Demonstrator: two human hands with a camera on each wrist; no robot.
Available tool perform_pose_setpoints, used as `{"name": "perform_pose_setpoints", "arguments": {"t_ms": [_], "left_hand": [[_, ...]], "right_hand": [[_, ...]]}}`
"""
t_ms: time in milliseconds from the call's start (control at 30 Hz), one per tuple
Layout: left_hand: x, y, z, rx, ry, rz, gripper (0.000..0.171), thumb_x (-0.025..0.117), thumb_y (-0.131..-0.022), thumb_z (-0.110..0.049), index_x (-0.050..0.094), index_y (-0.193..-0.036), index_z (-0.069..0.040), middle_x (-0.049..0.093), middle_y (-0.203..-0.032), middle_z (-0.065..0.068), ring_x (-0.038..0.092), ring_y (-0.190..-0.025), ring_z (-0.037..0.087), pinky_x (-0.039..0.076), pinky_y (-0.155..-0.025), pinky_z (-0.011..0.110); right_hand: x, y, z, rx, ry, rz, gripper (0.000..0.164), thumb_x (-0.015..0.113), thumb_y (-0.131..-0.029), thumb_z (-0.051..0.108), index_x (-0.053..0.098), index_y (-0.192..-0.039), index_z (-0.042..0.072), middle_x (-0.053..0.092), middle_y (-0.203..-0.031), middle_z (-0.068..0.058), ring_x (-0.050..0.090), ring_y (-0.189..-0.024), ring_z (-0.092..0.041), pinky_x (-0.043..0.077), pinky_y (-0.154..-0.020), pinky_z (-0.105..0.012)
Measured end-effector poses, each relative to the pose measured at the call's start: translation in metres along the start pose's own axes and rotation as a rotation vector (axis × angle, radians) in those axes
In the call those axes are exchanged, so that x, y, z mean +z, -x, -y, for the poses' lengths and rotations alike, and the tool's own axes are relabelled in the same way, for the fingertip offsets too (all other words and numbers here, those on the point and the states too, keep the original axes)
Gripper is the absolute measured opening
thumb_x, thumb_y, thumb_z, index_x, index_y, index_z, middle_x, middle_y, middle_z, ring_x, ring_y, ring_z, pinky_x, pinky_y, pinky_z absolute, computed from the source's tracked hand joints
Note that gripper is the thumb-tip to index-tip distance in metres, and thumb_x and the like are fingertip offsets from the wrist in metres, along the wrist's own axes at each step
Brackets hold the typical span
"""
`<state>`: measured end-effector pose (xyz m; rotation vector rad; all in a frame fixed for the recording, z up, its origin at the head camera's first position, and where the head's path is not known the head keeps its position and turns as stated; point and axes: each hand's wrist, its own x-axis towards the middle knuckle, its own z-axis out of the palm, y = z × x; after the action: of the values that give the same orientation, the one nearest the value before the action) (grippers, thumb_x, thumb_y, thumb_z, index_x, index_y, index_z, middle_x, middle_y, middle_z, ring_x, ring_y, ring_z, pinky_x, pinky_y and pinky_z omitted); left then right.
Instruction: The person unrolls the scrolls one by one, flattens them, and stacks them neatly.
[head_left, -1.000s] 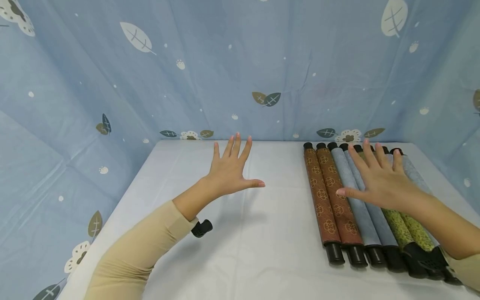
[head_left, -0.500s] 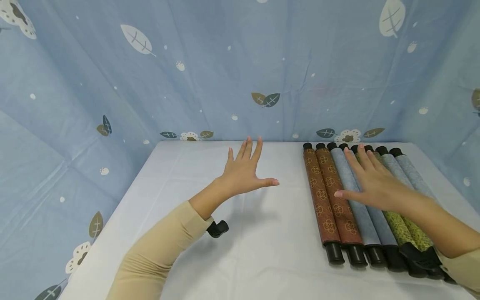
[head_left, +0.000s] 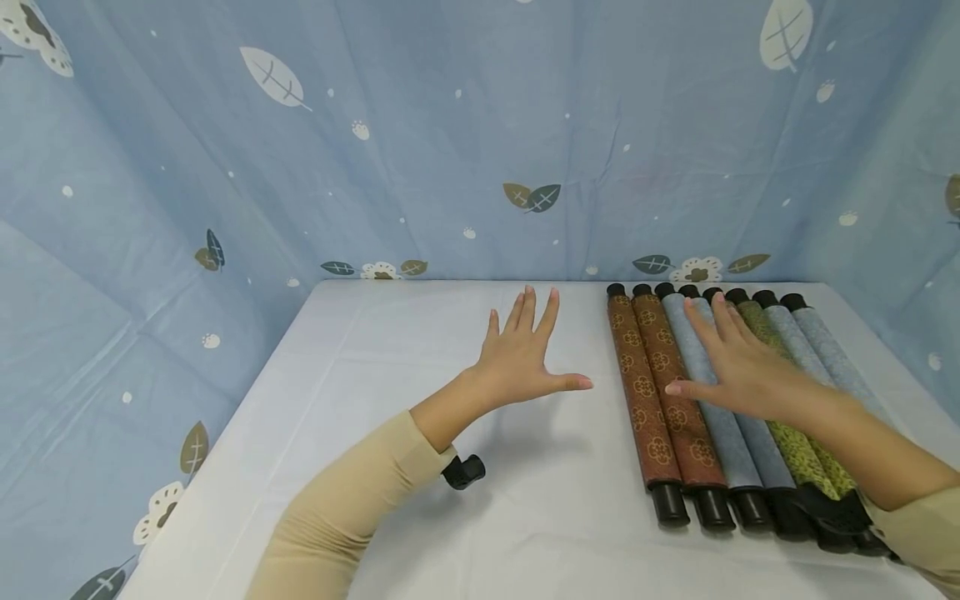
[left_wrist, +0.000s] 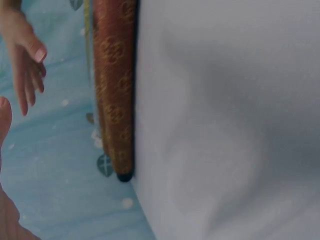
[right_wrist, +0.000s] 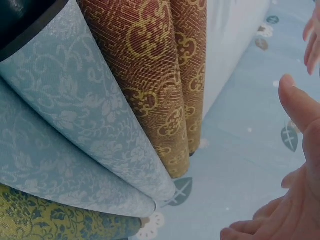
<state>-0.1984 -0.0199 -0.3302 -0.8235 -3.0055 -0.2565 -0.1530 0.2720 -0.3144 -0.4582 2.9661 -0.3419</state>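
Note:
Several rolled scrolls with black end knobs lie side by side at the right of the white table. From the left come brown scrolls with gold flowers (head_left: 643, 387), pale blue scrolls (head_left: 716, 417) and green patterned scrolls (head_left: 791, 442), then more pale blue scrolls (head_left: 840, 354). My right hand (head_left: 753, 371) hovers above the middle of the row, fingers spread, and hides part of it. Left of the brown scrolls, my left hand (head_left: 517, 362) is in the air over the table, fingers spread and thumb toward them. Neither hand holds anything.
A white cloth (head_left: 390, 358) covers the table. Blue curtains with leaf prints (head_left: 450, 142) stand along the back and both sides. A black wrist camera (head_left: 463, 472) sits under the left cuff, another (head_left: 832, 508) by the right cuff.
My left hand has moved rightward and slightly nearer, toward the brown scrolls. The right hand has shifted a little left, uncovering more of the far blue scrolls. The scrolls have stayed put.

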Motion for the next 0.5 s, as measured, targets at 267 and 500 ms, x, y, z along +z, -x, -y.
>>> {"name": "perform_pose_setpoints", "arguments": {"t_ms": [267,500], "left_hand": [[0.017,-0.006,-0.016,0.011,0.024,0.004,0.118,0.047,-0.071,-0.084,-0.012,-0.151,-0.021,-0.001,-0.158,0.018,0.004,-0.145,0.030,0.011,-0.110,0.060],[0.026,-0.011,-0.027,0.013,0.051,0.019,0.117,0.049,-0.072,-0.082,-0.014,-0.151,-0.022,0.003,-0.158,0.018,0.007,-0.145,0.030,0.014,-0.110,0.058]], "right_hand": [[0.006,-0.002,-0.003,0.004,-0.058,0.033,0.109,0.056,-0.086,0.060,-0.022,-0.148,0.018,-0.030,-0.148,-0.024,0.004,-0.129,-0.063,0.025,-0.085,-0.077],[0.013,-0.007,-0.005,0.001,-0.067,0.041,0.110,0.059,-0.086,0.057,-0.021,-0.148,0.016,-0.024,-0.148,-0.029,0.008,-0.127,-0.066,0.021,-0.088,-0.078]]}}
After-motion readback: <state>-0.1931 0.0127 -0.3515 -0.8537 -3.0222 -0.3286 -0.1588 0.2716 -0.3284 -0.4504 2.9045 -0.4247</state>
